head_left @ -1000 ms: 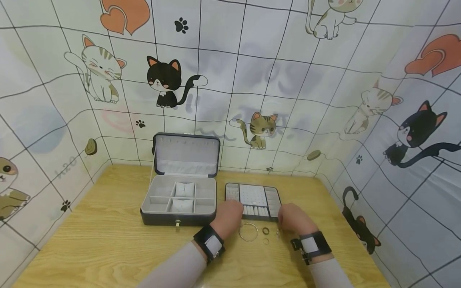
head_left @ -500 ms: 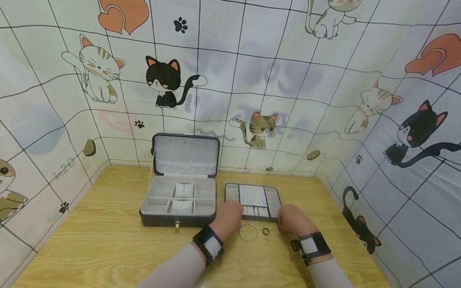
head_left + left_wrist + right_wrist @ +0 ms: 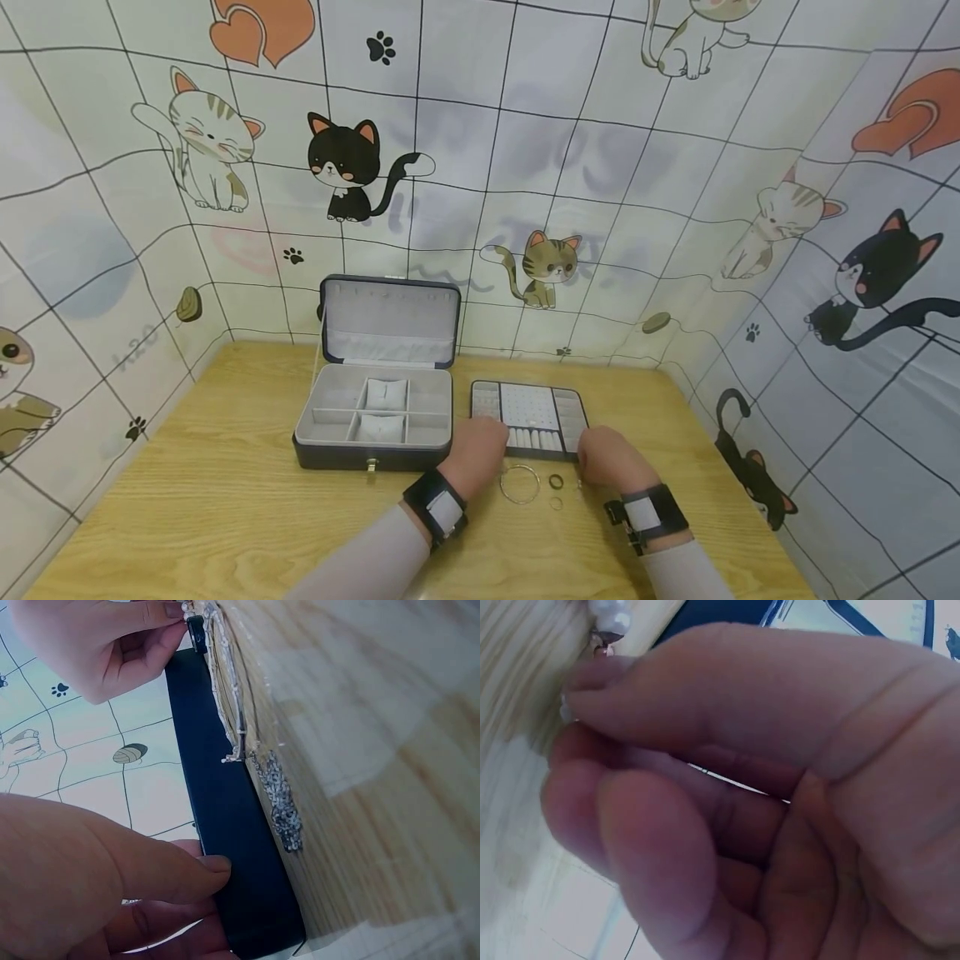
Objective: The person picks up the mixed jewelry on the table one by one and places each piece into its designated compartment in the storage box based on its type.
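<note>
At the front left corner of the dark jewelry tray (image 3: 528, 414), my left hand (image 3: 477, 450) holds the rim. Its thumb (image 3: 202, 877) lies on the tray's front wall (image 3: 232, 817), with fingers behind it. My right hand (image 3: 611, 457) is by the front right corner. Its thumb and forefinger pinch a small piece with a whitish bead, apparently a pearl earring (image 3: 565, 709), mostly hidden. Another pearl piece (image 3: 611, 613) lies beside those fingertips. In front of the tray are a bangle (image 3: 520, 502), a dark ring (image 3: 556, 482), a thin ring (image 3: 556, 503) and a sparkling silver piece (image 3: 281, 799).
An open jewelry box (image 3: 330, 457) with two white cushions (image 3: 386, 393) stands left of the tray, its lid (image 3: 390, 321) raised. The wooden table (image 3: 225, 500) meets a cat-printed cloth backdrop (image 3: 450, 167) behind and at both sides.
</note>
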Tool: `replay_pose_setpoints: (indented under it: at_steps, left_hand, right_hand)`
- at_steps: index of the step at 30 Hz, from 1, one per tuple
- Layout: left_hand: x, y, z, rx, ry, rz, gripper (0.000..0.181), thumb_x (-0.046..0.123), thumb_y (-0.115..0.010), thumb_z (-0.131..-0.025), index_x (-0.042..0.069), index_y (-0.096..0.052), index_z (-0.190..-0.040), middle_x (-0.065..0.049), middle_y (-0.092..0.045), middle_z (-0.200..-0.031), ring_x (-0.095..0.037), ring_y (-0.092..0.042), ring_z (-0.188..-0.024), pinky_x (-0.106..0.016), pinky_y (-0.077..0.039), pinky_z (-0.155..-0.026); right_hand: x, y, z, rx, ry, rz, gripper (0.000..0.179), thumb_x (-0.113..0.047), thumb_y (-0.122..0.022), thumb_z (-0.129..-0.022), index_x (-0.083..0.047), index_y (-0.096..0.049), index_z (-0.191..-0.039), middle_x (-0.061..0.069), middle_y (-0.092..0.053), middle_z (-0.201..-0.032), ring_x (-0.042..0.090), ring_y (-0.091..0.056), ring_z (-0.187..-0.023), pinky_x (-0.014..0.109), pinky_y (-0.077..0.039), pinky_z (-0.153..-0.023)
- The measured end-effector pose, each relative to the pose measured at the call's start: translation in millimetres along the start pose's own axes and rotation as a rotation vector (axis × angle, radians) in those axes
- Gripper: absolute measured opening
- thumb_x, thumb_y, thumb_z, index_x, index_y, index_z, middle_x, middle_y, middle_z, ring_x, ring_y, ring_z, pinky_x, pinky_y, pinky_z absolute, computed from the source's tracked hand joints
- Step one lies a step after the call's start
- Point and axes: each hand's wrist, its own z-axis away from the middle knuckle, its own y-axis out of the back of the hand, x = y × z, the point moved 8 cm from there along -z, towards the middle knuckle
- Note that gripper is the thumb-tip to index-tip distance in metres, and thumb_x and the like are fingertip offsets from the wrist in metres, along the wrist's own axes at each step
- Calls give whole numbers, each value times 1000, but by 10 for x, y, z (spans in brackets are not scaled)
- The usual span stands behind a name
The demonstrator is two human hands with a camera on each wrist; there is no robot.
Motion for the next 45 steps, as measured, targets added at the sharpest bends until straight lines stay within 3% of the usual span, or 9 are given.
replay_pose_setpoints:
  at_steps: [12, 19, 28, 35, 45]
  left_hand:
    - [4, 4, -2, 21, -2, -9, 7, 14, -77, -94, 16, -78, -87, -1, -68, -75, -15, -61, -64, -32, -53, -51]
    - [-2, 2, -13, 9, 2, 2, 5, 15, -77, -94, 16, -79, -89, -2, -69, -77, -16, -61, -64, -32, -52, -51]
    - [-16, -20, -25, -33, -3, 37, 3, 16, -78, -94, 16, -78, -91, -2, -70, -80, -17, -59, -66, -30, -50, -53]
    - [-13, 1, -15, -18, -11, 18, 3, 16, -78, -94, 16, -78, -91, -2, -71, -81, -17, -61, -66, -30, -51, -54]
    - [0, -3, -17, -18, -10, 5, 4, 14, -79, -93, 18, -80, -95, -3, -70, -79, -17, -61, -65, -30, -51, -52]
  right_hand:
    - [75, -64, 0, -101, -48, -111, 28, 3, -75, -76, -12, -57, -60, -1, -51, -58, 16, -46, -54, 29, -35, -50]
    - [148, -78, -13, -146, -79, -172, 21, -1, -79, -75, -12, -63, -68, 1, -61, -68, 18, -55, -63, 32, -45, -57]
    - [203, -112, -65, -169, 39, -311, 20, -4, -78, -76, -19, -66, -71, -5, -65, -71, 15, -60, -65, 33, -51, -61]
    - [181, -98, -89, -201, 131, -406, 14, -8, -74, -84, -19, -70, -78, -5, -66, -72, 14, -62, -64, 32, -53, -59]
    - [109, -54, -113, -193, 182, -531, 14, -8, -70, -85, -18, -65, -77, -6, -65, -70, 13, -59, -62, 30, -51, -57]
